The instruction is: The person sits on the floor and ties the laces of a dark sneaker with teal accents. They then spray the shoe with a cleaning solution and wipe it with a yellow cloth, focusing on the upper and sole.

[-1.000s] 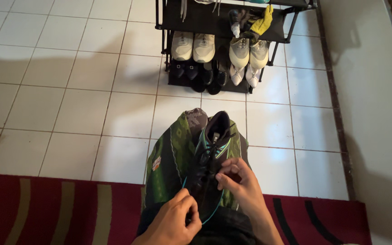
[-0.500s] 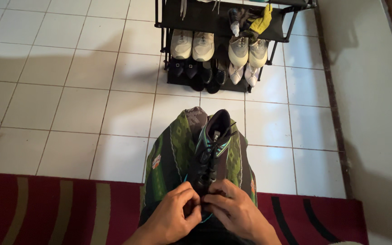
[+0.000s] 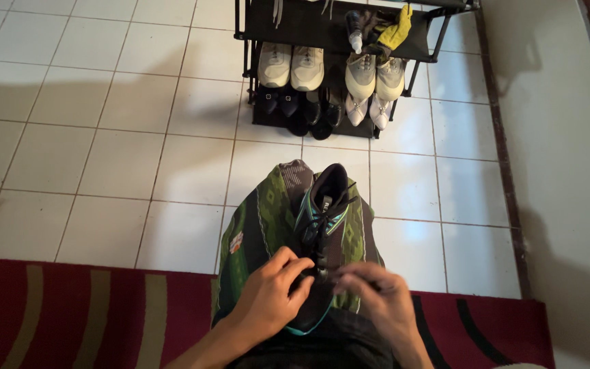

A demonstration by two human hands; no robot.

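A: Why do we have the shoe [image 3: 321,236] up on our lap and not on the floor [image 3: 104,157]?

B: We judge it puts the laces [image 3: 315,229] within easy reach of both hands. It rests on the green patterned cloth [image 3: 261,219] over our knees, and the cloth seems to keep the sole off our legs.

A: And the hands?

B: Our left hand [image 3: 271,297] is curled around the near end of the shoe, fingers bent over the top by the lace. That looks like a steadying grip. Our right hand [image 3: 384,301] has its fingers drawn together just beside the shoe's near end, apparently pinching a lace end, though we cannot see the lace itself in that pinch.

A: Which way does the shoe point?

B: Its long axis runs away from us, nearly in line with our legs. The open collar and tongue are at the far end, towards the rack [image 3: 349,41], so we take the toe to be the near end under our hands. It is too dark there to be sure.

A: What else is near?

B: The red rug [image 3: 69,321] lies under us, and pairs of shoes sit on the rack, well apart from us.
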